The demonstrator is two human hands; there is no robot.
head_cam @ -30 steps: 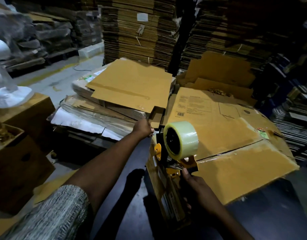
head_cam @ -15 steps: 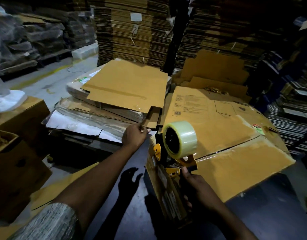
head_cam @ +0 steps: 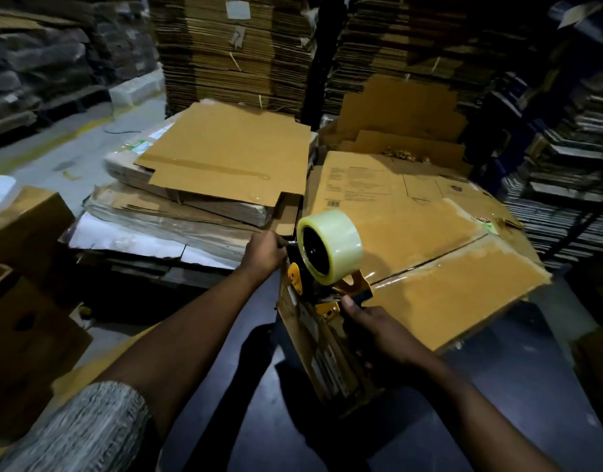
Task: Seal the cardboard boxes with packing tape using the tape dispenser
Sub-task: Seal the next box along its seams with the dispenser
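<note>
Yellow and black, the tape dispenser [head_cam: 318, 284] stands at the near left corner of the cardboard box [head_cam: 429, 267], its roll of clear tape [head_cam: 330, 247] uppermost and turned towards the camera. The right hand [head_cam: 378, 327] has its fingers wrapped round the dispenser's handle, thumb laid along the top just behind the roll. The left hand [head_cam: 264, 252] is curled at the left side of the dispenser, touching its front end; whether its fingertips pinch the loose end of the tape cannot be told, since they are hidden behind the knuckles.

A second ago that left hand was stretched further away, up at the small flap beside the box's left edge. Half a second ago it had drawn back part of the way, and now it sits right against the dispenser. The right hand and the dispenser have kept their place at the corner throughout.

The box's top flaps are folded down, with a dark seam running from the dispenser away to the right and glossy tape catching the light beside it. Left of the box lies a pile of flattened cartons [head_cam: 198, 199]. Behind the box rise tall stacks of flat cardboard [head_cam: 232, 49]. A grey knitted sleeve [head_cam: 89, 430] covers the left upper arm, nearest the camera.
</note>
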